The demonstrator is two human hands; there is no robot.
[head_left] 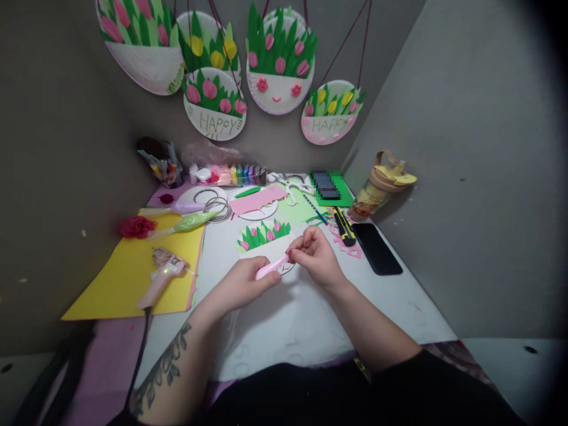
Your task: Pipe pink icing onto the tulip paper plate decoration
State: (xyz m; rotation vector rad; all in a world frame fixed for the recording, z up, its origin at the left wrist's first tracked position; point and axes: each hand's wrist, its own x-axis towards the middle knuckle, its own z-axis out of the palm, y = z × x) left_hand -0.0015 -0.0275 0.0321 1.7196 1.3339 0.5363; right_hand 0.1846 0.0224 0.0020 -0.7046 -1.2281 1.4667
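Observation:
My left hand point(247, 283) is closed around a pink, cone-shaped piece point(268, 268) that looks like a small piping bag. Its narrow end points toward my right hand point(316, 257), whose thumb and fingertips pinch together at that tip. Whether a separate small piece sits in the pinch is hidden. Behind both hands lies a paper plate craft point(265, 237) with green paper leaves and pink tulips, its lower part partly covered by my hands. On the left rest a green filled piping bag point(195, 221) and a lavender one point(189, 206).
A glue gun point(164, 273) with a cord lies on yellow paper point(106, 284) at left. To the right are a black phone point(378, 248), a utility knife point(345, 226) and a tumbler point(377, 186). White scissors point(293, 189) lie farther back. Decorated plates point(279, 89) hang above.

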